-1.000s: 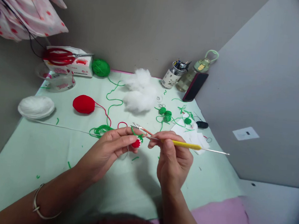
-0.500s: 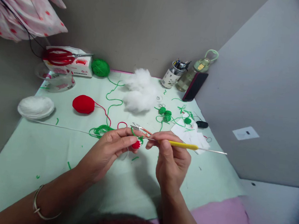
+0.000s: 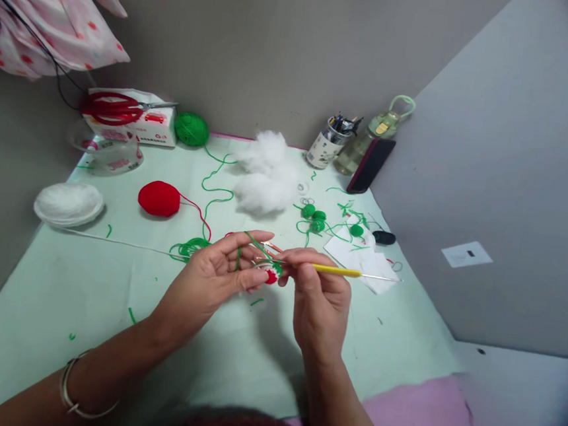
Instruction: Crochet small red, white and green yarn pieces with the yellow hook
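A small red, white and green crocheted piece point(image 3: 272, 276) is pinched by my left hand point(image 3: 214, 270), with green yarn point(image 3: 239, 257) running over its raised fingers. My right hand point(image 3: 320, 302) grips a crochet hook with a yellow handle point(image 3: 336, 270); the hook's tip lies at the top of the piece, close to the left fingers. Behind the hands, a tangle of green yarn point(image 3: 191, 248) rests on the table. Small scissors point(image 3: 272, 246) are partly hidden behind the fingers.
Around the pale green table point(image 3: 83, 288) are a red yarn ball point(image 3: 159, 199), white yarn point(image 3: 68, 204), green yarn ball point(image 3: 192, 129), white stuffing point(image 3: 266, 175), small green balls point(image 3: 318, 221), paper point(image 3: 381, 272), a pen holder point(image 3: 327, 144), bottle point(image 3: 362, 147), phone point(image 3: 371, 166) and boxed tissues with red scissors point(image 3: 111, 108).
My right hand and the hook have shifted left. The crocheted piece has moved slightly right, and my left index finger is raised higher with the green yarn stretched over it.
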Tool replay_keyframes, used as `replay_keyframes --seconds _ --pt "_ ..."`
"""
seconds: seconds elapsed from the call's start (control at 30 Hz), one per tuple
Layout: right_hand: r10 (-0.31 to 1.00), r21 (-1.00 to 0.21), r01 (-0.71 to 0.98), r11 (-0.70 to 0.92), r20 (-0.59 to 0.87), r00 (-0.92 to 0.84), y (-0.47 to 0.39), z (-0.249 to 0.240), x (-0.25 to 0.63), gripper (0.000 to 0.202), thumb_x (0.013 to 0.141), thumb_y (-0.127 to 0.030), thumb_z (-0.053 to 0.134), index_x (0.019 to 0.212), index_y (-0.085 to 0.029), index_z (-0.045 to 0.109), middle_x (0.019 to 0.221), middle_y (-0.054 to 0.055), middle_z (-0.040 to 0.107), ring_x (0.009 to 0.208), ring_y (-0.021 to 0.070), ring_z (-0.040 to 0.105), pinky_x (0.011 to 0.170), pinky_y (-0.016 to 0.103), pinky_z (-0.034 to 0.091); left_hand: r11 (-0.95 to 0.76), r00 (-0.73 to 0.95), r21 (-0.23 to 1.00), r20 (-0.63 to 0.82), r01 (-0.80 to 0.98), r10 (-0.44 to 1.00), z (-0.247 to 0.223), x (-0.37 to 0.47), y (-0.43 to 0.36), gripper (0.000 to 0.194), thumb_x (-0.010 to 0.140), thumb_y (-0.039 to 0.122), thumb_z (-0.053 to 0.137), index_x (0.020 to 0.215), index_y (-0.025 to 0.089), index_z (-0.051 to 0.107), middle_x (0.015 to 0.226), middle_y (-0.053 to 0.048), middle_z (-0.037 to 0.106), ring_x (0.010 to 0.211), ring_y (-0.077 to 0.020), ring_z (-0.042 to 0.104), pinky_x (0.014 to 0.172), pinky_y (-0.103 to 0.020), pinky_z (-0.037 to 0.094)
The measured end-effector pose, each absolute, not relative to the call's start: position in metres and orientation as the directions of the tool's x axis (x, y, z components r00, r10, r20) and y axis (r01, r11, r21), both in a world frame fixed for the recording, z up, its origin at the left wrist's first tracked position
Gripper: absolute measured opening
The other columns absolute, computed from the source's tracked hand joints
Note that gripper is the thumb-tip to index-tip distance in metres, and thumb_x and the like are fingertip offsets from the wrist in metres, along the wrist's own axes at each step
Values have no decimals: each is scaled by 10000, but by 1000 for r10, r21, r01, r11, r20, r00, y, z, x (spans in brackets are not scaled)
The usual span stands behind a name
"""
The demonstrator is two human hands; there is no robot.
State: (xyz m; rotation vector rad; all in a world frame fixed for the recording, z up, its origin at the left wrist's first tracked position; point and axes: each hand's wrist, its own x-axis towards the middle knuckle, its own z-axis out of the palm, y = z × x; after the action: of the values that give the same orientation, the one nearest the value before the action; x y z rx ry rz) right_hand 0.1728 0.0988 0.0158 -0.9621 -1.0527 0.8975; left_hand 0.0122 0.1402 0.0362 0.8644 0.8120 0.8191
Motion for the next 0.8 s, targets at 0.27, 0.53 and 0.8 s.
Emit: replay_keyframes --seconds 0.27,0.53,0.8 --pt "935 -944 -158 290 243 259 101 17 174 176 972 -355 658 924 -228 770 896 46 756 700 145 638 616 296 536 374 447 890 -231 -263 864 41 11 141 394 803 271 853 1186 257 765 880 -15 682 785 -170 662 683 -271 522" --pt "942 -920 -249 302 248 228 103 22 177 212 1018 -334 587 895 -218 716 836 28 760 665 132 655 607 274 543 357 463 909 -227 -215 857 38 7 140 377 842 303 819 1214 279 769 913 -23 663 796 -158 612 640 -242 471" --pt "835 -847 205 490 524 169 91 26 179 229 1034 -175 508 1028 -252 724 920 32 758 796 170 695 717 349 578 348 438 915 -232 -205 868 37 6 139 359 835 331 837 1188 300 776 862 3 626 728 -126 555 631 -231 444"
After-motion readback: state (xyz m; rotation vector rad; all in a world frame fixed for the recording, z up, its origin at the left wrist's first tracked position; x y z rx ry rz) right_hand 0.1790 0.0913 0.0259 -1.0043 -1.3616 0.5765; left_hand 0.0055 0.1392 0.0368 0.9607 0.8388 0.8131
